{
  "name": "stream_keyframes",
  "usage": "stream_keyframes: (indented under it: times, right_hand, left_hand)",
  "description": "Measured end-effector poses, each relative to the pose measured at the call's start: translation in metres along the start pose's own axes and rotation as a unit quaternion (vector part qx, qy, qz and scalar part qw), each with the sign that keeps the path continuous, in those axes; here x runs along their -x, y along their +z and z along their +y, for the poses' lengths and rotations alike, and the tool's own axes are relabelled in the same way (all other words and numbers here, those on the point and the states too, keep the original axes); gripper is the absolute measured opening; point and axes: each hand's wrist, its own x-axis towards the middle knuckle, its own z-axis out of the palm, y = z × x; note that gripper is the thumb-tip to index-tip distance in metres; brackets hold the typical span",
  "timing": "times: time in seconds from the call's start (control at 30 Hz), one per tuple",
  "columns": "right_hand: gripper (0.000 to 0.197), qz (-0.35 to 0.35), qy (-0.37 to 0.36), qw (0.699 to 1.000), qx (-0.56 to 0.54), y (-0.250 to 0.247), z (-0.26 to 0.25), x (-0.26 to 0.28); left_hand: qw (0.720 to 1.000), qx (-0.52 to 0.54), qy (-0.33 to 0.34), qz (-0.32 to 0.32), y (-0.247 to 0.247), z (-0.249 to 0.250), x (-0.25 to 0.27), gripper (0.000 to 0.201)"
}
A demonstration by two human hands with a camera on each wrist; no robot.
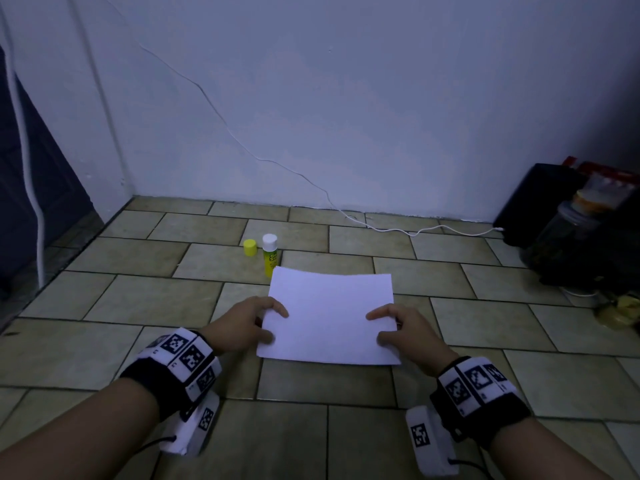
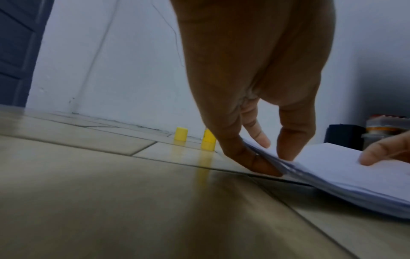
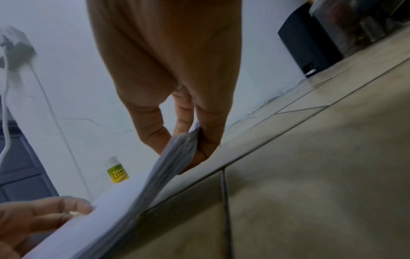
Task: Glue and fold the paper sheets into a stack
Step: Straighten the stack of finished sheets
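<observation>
Paper stack (image 1: 330, 317), one; left hand (image 1: 242, 323), right hand (image 1: 408, 332) pinch its side edges; one glue stick (image 1: 269, 255) behind.

White paper stack (image 1: 329, 317) flat on floor

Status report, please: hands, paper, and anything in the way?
Left hand and right hand each pinch a side edge of the paper stack on the floor. Glue stick upright, uncapped, touching far-left corner. Nothing blocking.

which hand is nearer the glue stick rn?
Left. The left hand grips the paper stack's left edge, just this side of the upright glue stick by the stack's far-left corner. The right hand grips the right edge, across the stack.
</observation>
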Motion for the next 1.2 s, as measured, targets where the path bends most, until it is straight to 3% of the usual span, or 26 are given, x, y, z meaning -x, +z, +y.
stream_keyframes:
  times: [0.13, 0.23, 0.37, 0.53, 0.73, 1.03, 1.2]
  right_hand:
    - [0.032, -0.023, 0.042, 0.999, 0.016, 0.006, 0.004, -0.001]
    - [0.031, -0.029, 0.042, 0.997, 0.064, 0.008, 0.003, 0.000]
    - [0.032, -0.033, 0.018, 0.985, 0.170, 0.007, -0.004, 0.001]
    - [0.034, -0.024, 0.028, 0.969, 0.245, 0.013, -0.008, 0.007]
    - [0.036, -0.015, 0.034, 0.958, 0.285, 0.023, -0.016, 0.016]
    - [0.045, -0.011, 0.053, 0.936, 0.347, 0.033, -0.024, 0.021]
    - [0.048, -0.010, 0.047, 0.917, 0.395, 0.037, -0.032, 0.020]
  left_hand:
    - [0.997, -0.033, -0.062, -0.025, 0.004, -0.004, 0.000, 0.063]
    - [0.985, -0.150, -0.083, -0.021, 0.009, 0.001, -0.004, 0.076]
    - [0.952, -0.285, -0.109, -0.027, 0.016, 0.017, -0.003, 0.074]
    - [0.915, -0.398, -0.066, 0.021, 0.019, 0.028, -0.003, 0.047]
    - [0.886, -0.464, -0.018, -0.013, 0.027, 0.022, -0.009, 0.072]
    - [0.909, -0.416, 0.002, -0.007, 0.031, 0.018, -0.004, 0.077]
    - [0.917, -0.389, -0.033, -0.086, 0.036, 0.026, -0.003, 0.075]
